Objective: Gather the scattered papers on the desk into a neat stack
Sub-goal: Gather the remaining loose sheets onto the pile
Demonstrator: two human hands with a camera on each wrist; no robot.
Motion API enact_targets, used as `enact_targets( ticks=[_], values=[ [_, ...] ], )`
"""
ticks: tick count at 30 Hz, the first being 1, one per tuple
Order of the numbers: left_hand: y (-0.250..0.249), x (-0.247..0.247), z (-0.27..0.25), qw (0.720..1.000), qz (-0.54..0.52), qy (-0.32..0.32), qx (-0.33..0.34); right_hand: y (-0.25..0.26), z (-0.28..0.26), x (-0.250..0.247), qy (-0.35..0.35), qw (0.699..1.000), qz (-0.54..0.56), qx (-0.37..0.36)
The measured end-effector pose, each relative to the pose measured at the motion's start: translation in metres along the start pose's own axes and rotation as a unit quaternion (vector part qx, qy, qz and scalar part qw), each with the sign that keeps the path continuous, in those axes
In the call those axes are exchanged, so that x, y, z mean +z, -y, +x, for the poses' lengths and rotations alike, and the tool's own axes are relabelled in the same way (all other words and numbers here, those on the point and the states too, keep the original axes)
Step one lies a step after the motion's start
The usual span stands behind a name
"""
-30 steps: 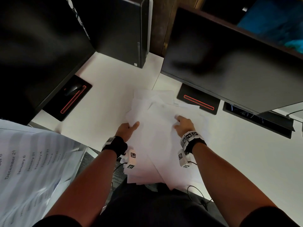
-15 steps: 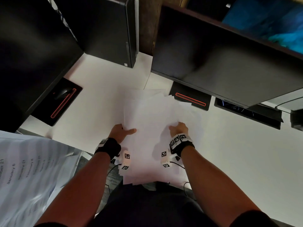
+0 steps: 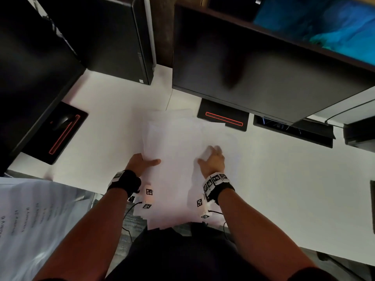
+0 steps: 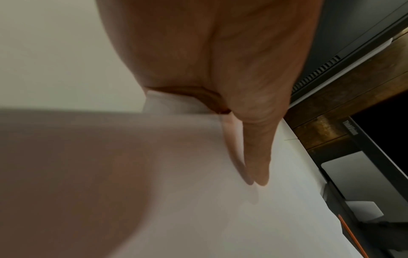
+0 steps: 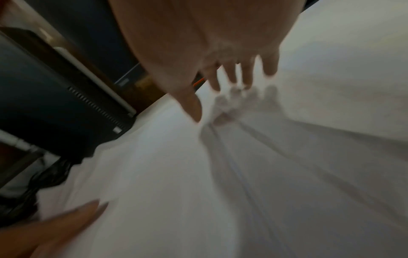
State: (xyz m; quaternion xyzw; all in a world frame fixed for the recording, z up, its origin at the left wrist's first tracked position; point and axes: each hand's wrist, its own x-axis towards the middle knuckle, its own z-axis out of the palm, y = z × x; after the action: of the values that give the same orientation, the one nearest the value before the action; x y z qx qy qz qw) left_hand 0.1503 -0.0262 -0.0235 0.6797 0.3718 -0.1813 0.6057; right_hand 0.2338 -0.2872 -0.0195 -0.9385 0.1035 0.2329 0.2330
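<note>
head view shows the papers (image 3: 178, 159) lying near centre on the white desk (image 3: 284, 179), their near ends overhanging its edge. we judge them light, limp and slippery sheet on sheet; best taken at opposite side edges and squared. our left hand (image 3: 142, 164) pinches the left edge, thumb on top, fingers hidden beneath. our right hand (image 3: 213, 161) hovers over the right part, fingers spread and blurred, holding nothing. count: one loose pile, with several offset far edges showing but the sheet number not countable; two monitors (image 3: 253, 63); two hands.
</note>
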Motion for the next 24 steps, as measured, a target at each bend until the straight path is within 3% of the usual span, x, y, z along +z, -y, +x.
enact_targets(
  ticks=[3,5,8,12,17,21,24],
  values=[
    [-0.003,0.001,0.0,1.0,-0.002,0.011,-0.006,-0.009,0.001,-0.01,-0.044,0.987,0.067,0.141],
    [-0.007,0.003,-0.004,1.0,-0.002,0.007,-0.008,-0.013,0.005,-0.016,-0.047,0.974,0.116,0.188],
    [-0.01,0.005,-0.007,1.0,-0.003,-0.005,-0.005,-0.014,0.013,-0.025,-0.039,0.973,0.135,0.186],
    [-0.01,0.008,-0.007,1.0,-0.001,-0.008,-0.003,-0.012,0.014,-0.028,0.019,0.987,0.116,0.113],
    [-0.008,0.011,-0.005,1.0,-0.005,0.003,0.003,-0.025,0.012,-0.035,-0.024,0.975,0.14,0.173],
    [-0.006,0.014,-0.005,1.0,-0.017,0.004,0.008,-0.026,0.005,-0.033,-0.004,0.986,0.119,0.119],
    [-0.006,0.016,-0.005,1.0,-0.022,0.005,0.01,-0.033,0.007,-0.031,-0.012,0.986,0.112,0.121]
  ],
)
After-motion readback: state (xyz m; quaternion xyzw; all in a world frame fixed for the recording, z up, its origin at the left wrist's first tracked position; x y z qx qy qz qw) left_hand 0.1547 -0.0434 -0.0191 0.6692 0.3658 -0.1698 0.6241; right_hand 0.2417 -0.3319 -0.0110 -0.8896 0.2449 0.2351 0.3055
